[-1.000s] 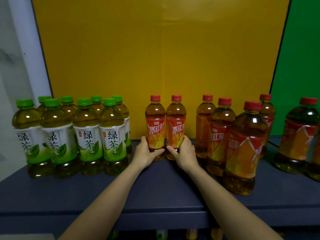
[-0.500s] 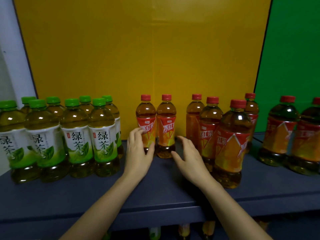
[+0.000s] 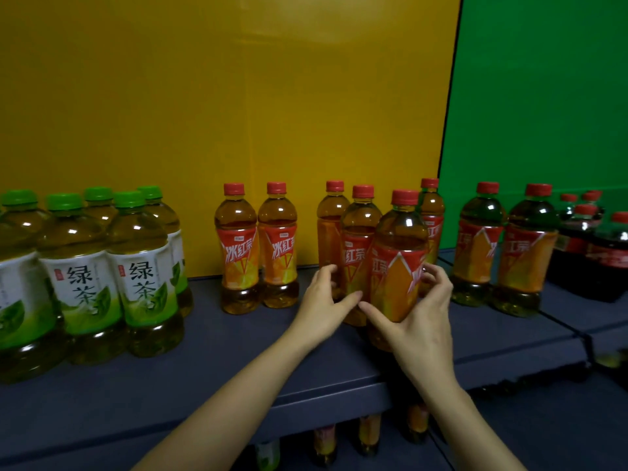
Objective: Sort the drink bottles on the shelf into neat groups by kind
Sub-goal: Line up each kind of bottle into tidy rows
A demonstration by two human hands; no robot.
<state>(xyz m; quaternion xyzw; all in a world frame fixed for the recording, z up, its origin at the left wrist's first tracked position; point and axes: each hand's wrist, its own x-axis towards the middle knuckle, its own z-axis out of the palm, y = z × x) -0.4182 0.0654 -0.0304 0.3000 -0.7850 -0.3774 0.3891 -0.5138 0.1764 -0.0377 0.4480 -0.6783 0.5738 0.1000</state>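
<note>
On the shelf: green tea bottles (image 3: 136,266) stand packed at the left of the shelf (image 3: 238,351). A pair of iced tea bottles (image 3: 255,246) stands side by side near the yellow back panel (image 3: 238,113). A loose cluster (image 3: 331,229) of four more lies just right of the pair, two outlying iced tea bottles (image 3: 503,249) stand further right, and cola bottles (image 3: 588,243) are at the far end.
Front bottle: (image 3: 399,253) upright, the cluster's nearest to the shelf edge.
Middle bottle: (image 3: 360,232) upright, just behind and left of the front bottle.
Right hand: (image 3: 421,321) grips the front bottle low down, with the thumb across its front and the fingers curled round its right side.
Left hand: (image 3: 319,304) has its thumb tip on the middle bottle's label and its fingers curled at that bottle's left flank. Whether the grip has closed cannot be told.
Key relation: each hand sits on the nearer bottle, both bottle axes are vertical, and the tidy pair lies to the left and further back, with bare shelf between.
Step judged: probably taking two cluster bottles to line them up beside the pair.
Next move calls for: sliding or lifting them leftward while keeping both upright.
Risk: the rear cluster bottles stand close and could be knocked.
</note>
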